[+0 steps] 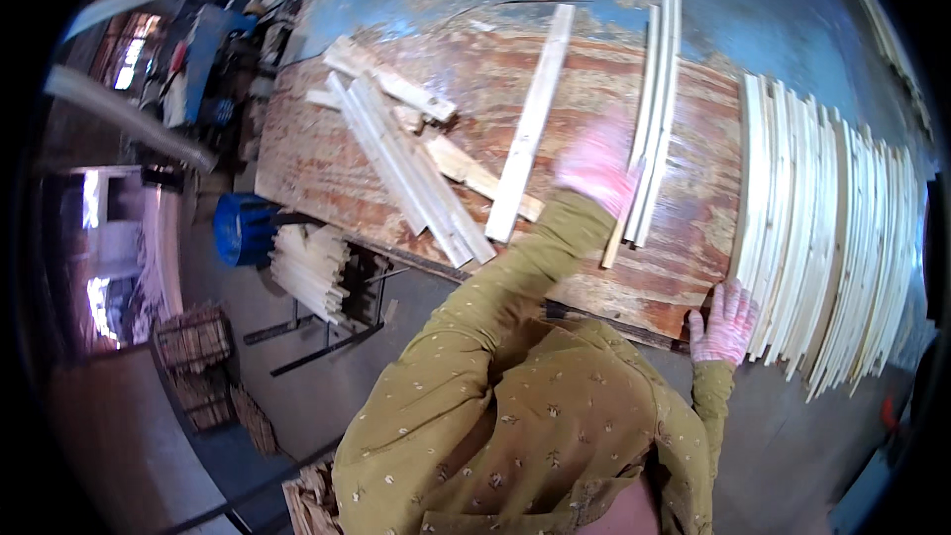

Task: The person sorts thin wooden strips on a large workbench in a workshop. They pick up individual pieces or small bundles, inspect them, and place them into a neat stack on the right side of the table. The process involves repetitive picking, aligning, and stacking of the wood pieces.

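My left hand (599, 166), in a pink and white glove, reaches over the table and is smeared by motion. It is at the left side of a few pale wooden strips (662, 109) lying lengthwise side by side; whether it grips one is unclear. To its left lies a single wider wooden strip (532, 119). My right hand (724, 323), gloved alike, rests with fingers spread at the table's near edge. Its fingertips are by the end of a long row of wooden strips (783, 218) laid side by side on the right.
Loose wooden pieces (396, 154) cross one another on the left of the worn wood and blue tabletop (693, 272). Beyond the table's left edge are a blue bucket (244, 229), a stack of strips (309, 272) on a metal stand, and bundled wood (193, 340) lower down.
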`<action>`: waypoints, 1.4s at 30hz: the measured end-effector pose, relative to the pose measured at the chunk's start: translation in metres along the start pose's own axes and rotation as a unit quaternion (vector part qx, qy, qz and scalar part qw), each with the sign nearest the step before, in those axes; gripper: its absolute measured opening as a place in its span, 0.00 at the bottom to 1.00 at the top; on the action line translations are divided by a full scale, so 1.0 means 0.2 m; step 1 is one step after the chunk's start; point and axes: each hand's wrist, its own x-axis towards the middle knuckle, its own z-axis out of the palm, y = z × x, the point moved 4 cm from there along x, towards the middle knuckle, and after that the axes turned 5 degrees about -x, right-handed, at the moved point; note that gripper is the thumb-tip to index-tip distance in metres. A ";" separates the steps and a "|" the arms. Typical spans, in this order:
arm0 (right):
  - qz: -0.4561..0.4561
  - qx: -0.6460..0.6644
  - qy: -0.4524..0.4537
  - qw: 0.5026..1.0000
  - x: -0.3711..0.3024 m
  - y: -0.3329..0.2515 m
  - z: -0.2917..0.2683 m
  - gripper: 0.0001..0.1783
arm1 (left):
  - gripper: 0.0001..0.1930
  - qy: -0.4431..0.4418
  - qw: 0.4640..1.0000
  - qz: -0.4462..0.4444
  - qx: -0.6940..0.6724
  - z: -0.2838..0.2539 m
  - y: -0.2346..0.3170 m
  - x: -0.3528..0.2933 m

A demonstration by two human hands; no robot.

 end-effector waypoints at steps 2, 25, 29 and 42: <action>0.072 0.102 0.053 0.991 0.04 -0.04 -0.09 0.35 | 0.44 0.135 0.901 -0.067 0.407 -0.42 -0.16 0.07; -0.106 0.542 -0.318 0.771 0.67 -2.46 0.02 0.64 | 0.26 0.149 0.826 -0.325 -0.435 -1.67 -1.65 -0.61; -0.107 0.553 -0.102 0.820 0.75 -2.37 -0.08 0.55 | 0.16 0.186 0.807 -0.267 -0.493 -1.85 -1.64 -0.78; -0.150 0.180 -0.066 0.970 0.69 -2.86 -0.16 0.53 | 0.24 0.192 0.875 -0.440 0.059 -2.19 -1.87 -0.85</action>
